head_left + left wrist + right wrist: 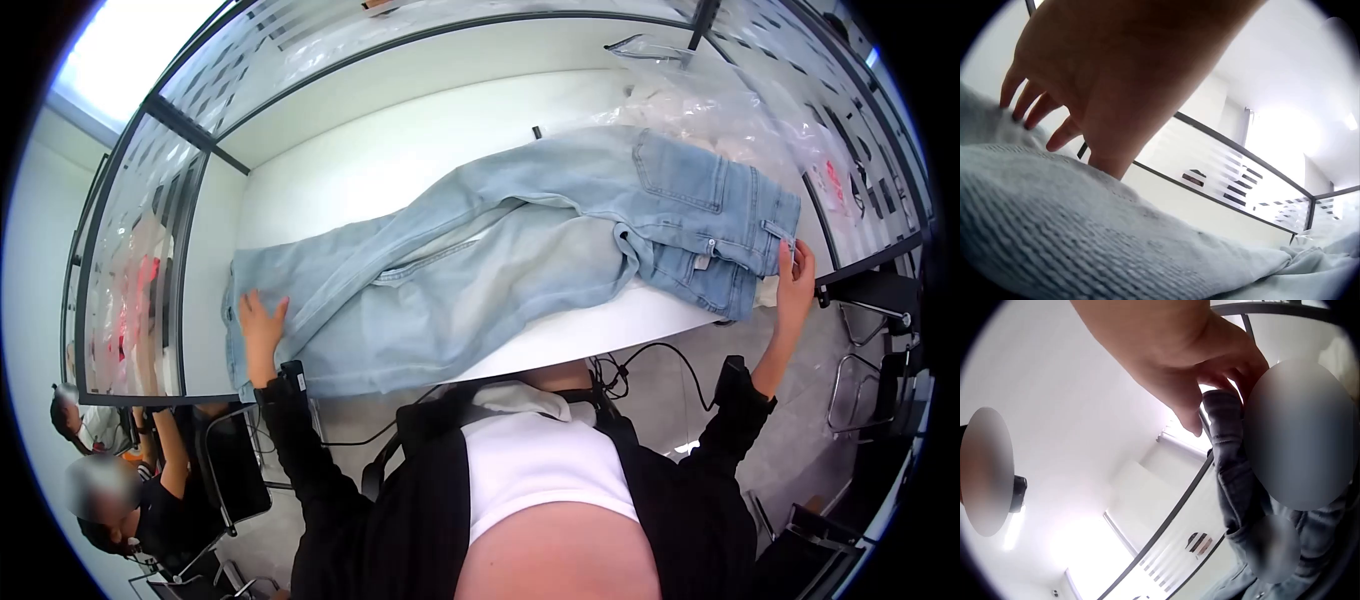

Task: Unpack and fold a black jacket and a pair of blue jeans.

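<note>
Light blue jeans (450,260) lie stretched across a white table, legs to the left, waistband to the right. On the leg end rests the left hand (262,330), fingers spread; in the left wrist view that hand (1104,81) touches the cloth (1085,219) with its fingertips. At the waistband's edge is the right hand (795,285). The right wrist view has the waistband (1225,425) between the thumb and fingers of the right hand (1191,362).
Clear plastic bags (690,100) lie at the back right of the table (400,130). Dark-framed panels surround it. A seated person (150,510) is at the lower left; chairs (870,300) stand at the right. A black cable (680,355) hangs below the front edge.
</note>
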Motion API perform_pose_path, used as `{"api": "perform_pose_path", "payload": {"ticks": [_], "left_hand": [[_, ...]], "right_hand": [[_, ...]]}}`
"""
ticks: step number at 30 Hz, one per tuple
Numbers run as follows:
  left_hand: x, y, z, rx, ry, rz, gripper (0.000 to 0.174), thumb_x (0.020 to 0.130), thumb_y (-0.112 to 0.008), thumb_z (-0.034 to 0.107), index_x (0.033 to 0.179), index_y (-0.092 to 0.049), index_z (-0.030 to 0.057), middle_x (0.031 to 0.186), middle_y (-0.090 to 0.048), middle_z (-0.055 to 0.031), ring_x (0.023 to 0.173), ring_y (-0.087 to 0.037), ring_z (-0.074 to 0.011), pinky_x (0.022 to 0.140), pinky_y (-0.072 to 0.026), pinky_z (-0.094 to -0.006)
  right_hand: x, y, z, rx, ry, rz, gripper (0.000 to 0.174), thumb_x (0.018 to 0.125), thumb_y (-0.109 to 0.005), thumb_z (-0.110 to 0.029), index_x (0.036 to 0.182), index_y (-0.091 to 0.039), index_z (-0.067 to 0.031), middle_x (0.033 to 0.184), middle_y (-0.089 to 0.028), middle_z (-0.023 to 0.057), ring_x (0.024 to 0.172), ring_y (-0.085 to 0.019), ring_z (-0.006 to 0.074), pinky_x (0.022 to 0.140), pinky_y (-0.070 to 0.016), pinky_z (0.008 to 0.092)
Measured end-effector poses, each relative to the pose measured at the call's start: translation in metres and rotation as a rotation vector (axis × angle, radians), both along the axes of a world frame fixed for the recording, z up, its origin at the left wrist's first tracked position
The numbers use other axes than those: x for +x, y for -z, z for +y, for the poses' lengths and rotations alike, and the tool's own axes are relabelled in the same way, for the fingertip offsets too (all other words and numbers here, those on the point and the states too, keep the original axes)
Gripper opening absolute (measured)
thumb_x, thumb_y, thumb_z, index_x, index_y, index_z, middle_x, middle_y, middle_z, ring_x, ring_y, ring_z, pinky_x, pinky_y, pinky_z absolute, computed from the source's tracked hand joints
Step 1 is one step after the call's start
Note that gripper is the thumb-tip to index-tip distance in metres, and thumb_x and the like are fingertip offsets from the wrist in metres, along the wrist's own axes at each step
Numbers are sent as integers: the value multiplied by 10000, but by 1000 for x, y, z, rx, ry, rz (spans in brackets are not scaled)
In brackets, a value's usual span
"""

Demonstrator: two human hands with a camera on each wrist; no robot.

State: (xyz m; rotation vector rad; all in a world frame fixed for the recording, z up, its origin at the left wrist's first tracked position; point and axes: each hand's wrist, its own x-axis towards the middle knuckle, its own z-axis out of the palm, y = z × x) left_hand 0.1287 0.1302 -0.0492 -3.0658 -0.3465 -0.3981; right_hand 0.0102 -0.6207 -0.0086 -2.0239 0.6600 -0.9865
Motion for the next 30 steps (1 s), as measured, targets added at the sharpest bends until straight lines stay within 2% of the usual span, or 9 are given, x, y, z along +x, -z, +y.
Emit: {"api": "perform_pose_path", "payload": {"ticks": [2,5,8,11,14,17,23,26,30], "left_hand": [[-5,-14,-13,195,-107,20,723,752,-600,451,1249,-340,-5,1234,-348,-318,1160,-351,-418,955,-318,-440],[3,-15,1,62,-234,-53,780,738,-590,496,1245,-326,-34,1223,-365,-314,1148,-361,-425,934,-340,-441],[13,3,40,-132,-141,-24,787,735,-595,497,1233,-331,-54,1184,-410,-311,1114,-398,-439,904,-368,-447],[17,4,55,-132,-180,-29,792,731,-585,519,1219,-354,-60,1125,-460,-309,1056,-446,-447,882,-384,-456],[18,-2,61,-90,-276,80,822,713,-565,571,1211,-377,-56,1074,-485,-314,1007,-477,-443,874,-390,-459],[21,7,76,-205,-284,125,837,691,-546,621,1251,-382,21,1076,-460,-340,992,-476,-452,874,-390,-449],[11,-3,61,-123,-320,149,809,674,-552,638,1309,-352,179,1115,-393,-384,1020,-451,-477,877,-386,-438],[5,-8,53,-205,-378,120,821,668,-569,629,1310,-348,166,1107,-405,-375,1025,-450,-481,872,-391,-446],[-16,-25,44,-184,-426,173,835,669,-577,623,1209,-410,8,1057,-501,-329,999,-506,-429,855,-411,-446]], "right_hand": [[3,-8,5,-29,-37,136,331,820,-600,-286,983,-543,-3,938,-577,78,834,-523,123,759,-403,250],[12,-30,18,68,-113,186,329,825,-593,-273,971,-540,17,892,-578,58,802,-506,106,733,-391,230],[21,-22,0,264,-242,154,313,818,-600,-231,992,-539,23,906,-584,60,806,-518,103,734,-403,229],[23,-25,-6,493,-381,167,353,810,-606,-202,1052,-518,39,944,-592,90,828,-559,110,741,-437,234],[20,-30,-2,571,-343,243,367,812,-599,-188,1071,-499,51,968,-592,98,844,-576,125,742,-451,240],[17,-23,-3,619,-383,207,382,811,-604,-197,1073,-491,58,1002,-582,111,866,-579,139,751,-454,247],[10,-20,4,613,-399,221,422,780,-654,-207,1064,-497,63,1007,-583,108,880,-567,140,790,-431,252],[6,-9,-6,608,-393,228,417,781,-652,-207,1065,-511,65,1020,-583,108,892,-563,143,795,-429,258],[1,-17,1,547,-452,273,420,801,-628,-227,1085,-527,67,1039,-580,101,895,-548,137,813,-412,260]]}}
